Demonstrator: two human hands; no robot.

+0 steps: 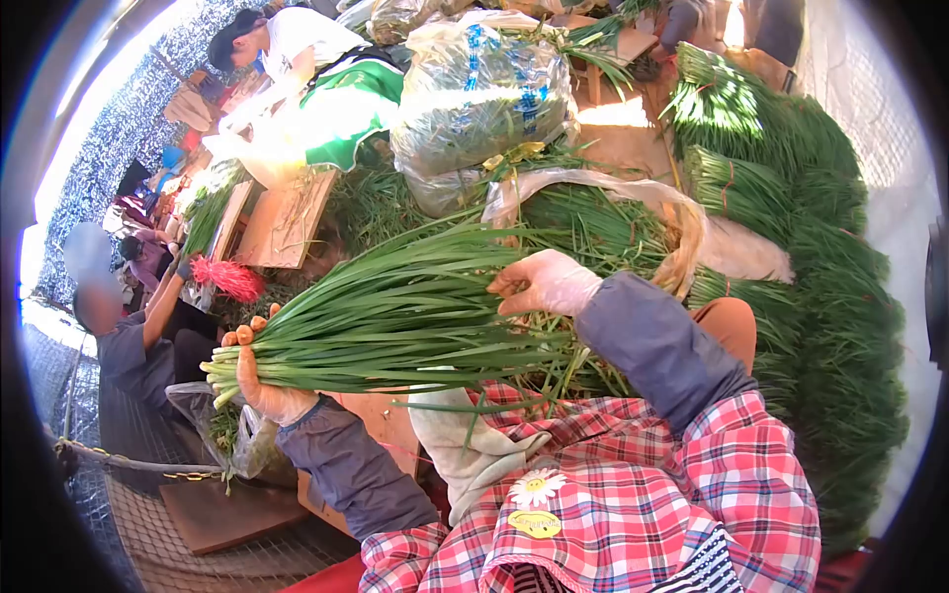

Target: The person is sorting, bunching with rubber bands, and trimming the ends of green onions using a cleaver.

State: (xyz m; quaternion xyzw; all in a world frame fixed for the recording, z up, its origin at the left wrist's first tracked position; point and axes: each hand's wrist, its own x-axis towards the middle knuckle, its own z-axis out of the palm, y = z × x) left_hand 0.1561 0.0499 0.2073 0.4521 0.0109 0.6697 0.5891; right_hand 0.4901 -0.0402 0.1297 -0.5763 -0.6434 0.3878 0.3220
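Observation:
A thick bundle of long green chives (pixel 395 316) lies across my lap, pale root ends to the left, leaf tips to the right. My left hand (pixel 265 390), in a thin glove, is closed around the root end of the bundle. My right hand (pixel 544 284), also gloved, rests on the leafy part of the same bundle with fingers curled into the leaves. Both arms wear dark blue-grey sleeve covers over a red plaid apron (pixel 633 494).
Tied chive bundles (pixel 791 198) are stacked high at the right. A clear plastic bag of greens (pixel 479 94) sits ahead. Wooden boards (pixel 287 222) and a red string bunch (pixel 229 279) lie at left. Other people work at left and at the top left.

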